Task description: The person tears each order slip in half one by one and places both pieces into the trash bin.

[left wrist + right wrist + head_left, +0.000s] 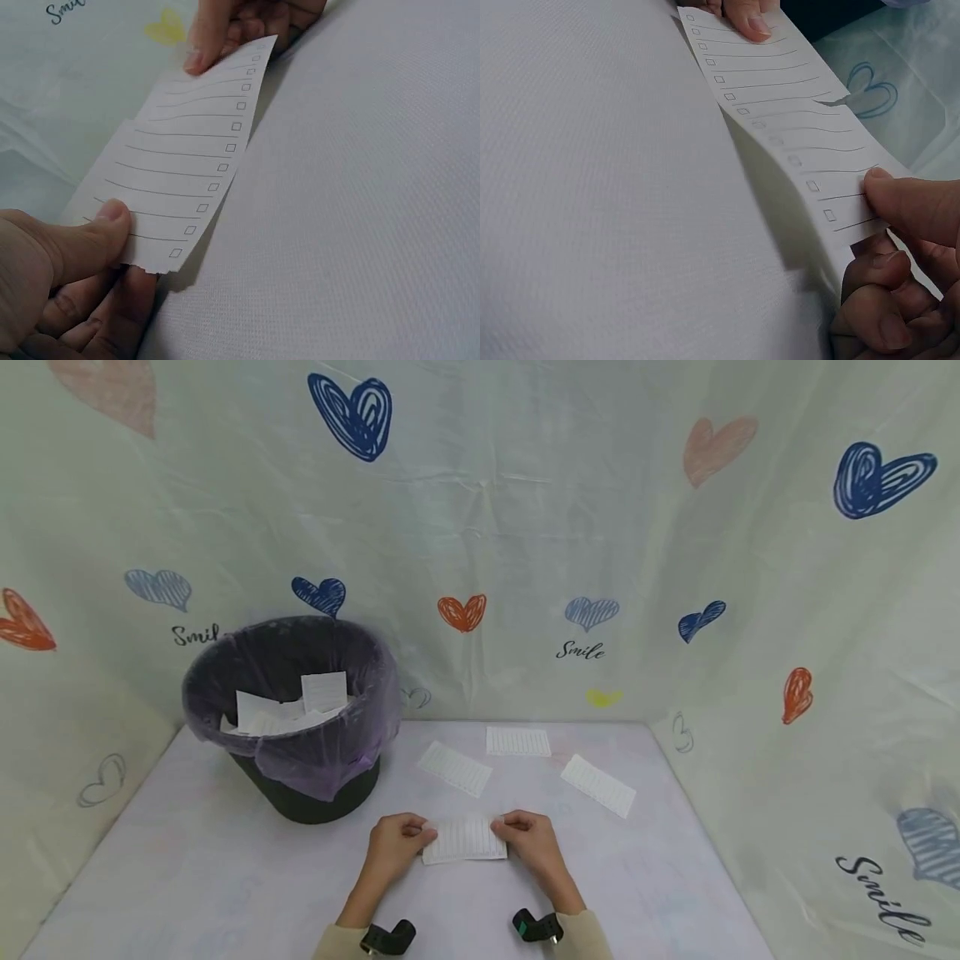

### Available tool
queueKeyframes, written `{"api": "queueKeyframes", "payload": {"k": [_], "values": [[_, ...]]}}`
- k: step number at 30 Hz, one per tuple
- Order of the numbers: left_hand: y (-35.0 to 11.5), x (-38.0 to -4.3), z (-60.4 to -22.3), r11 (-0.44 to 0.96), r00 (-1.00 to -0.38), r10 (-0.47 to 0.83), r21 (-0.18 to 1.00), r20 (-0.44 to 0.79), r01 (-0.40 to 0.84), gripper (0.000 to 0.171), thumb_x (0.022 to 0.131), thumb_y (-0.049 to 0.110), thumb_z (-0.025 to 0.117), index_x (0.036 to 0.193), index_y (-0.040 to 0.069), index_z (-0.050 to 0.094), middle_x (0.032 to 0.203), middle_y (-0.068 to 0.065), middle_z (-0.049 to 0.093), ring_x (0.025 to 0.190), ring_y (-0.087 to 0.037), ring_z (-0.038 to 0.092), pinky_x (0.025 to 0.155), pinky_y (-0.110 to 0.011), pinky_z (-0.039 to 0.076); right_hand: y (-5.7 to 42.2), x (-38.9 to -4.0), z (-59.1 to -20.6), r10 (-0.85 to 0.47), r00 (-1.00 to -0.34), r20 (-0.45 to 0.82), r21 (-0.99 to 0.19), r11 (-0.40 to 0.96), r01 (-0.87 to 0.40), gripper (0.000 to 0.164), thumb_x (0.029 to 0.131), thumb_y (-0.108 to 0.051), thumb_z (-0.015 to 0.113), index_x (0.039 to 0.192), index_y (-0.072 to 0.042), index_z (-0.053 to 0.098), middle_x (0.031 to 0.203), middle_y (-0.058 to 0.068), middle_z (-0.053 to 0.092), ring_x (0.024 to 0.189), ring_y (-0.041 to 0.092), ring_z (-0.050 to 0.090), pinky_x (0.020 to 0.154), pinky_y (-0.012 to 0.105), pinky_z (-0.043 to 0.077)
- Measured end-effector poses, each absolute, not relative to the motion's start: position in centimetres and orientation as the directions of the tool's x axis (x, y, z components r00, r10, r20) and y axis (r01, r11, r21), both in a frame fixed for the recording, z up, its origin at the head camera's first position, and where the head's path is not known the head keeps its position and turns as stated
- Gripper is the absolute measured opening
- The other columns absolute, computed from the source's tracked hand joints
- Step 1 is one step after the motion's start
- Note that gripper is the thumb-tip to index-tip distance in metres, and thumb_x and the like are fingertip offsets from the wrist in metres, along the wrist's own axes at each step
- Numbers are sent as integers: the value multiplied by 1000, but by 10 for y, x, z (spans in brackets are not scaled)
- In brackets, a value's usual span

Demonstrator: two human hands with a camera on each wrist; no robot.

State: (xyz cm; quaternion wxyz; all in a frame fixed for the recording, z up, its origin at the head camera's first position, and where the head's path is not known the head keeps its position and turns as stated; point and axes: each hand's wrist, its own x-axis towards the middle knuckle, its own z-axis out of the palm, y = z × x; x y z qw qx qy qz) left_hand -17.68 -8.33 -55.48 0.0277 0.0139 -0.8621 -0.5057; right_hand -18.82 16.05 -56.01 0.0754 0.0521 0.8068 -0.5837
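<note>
A sheet of lined checklist paper (465,841) is held just over the table by both hands. My left hand (397,847) pinches its left end, thumb on top and fingers beneath. The right end is pinched the same way by my right hand (531,845). A short tear runs in from the paper's far edge near the middle, seen in the right wrist view on the lined sheet (780,112). In the left wrist view the lined sheet (176,157) bends slightly, and its near-left end looks ragged.
Three more lined sheets lie beyond the hands: a left one (454,768), a back one (518,742) and a right one (598,786). At the left stands a black bin (315,793) with a purple liner, white papers (325,692) inside. A heart-patterned curtain (480,527) surrounds the table (225,877).
</note>
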Motion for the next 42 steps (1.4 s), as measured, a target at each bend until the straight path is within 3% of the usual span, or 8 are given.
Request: {"api": "queueKeyframes", "payload": {"k": [17,29,42], "values": [[-84,-174,-558,434,-998,-52,899,-37,-56,11,80,13,78,83,5,70,68,0,66,61,-9,56,55,-21,44,164,-188,-562,-8,-978,-207,-938,287,196,29,76,-32,80,92,-8,77,86,2,71,70,11,55,59,24,46],[-85,-176,-557,430,-998,-55,902,4,-20,9,82,10,75,82,5,68,68,-1,64,60,-9,54,54,-21,43,162,-190,-561,1,-981,-193,-947,262,187,28,76,-32,80,92,-9,78,94,4,72,74,10,55,60,24,45],[-81,-174,-554,436,-997,-72,899,-4,-35,9,82,9,75,81,5,68,68,-1,64,60,-9,54,54,-21,43,162,-189,-561,14,-978,-207,-945,255,204,27,77,-29,80,92,-7,77,91,4,72,75,11,56,62,25,47]]}}
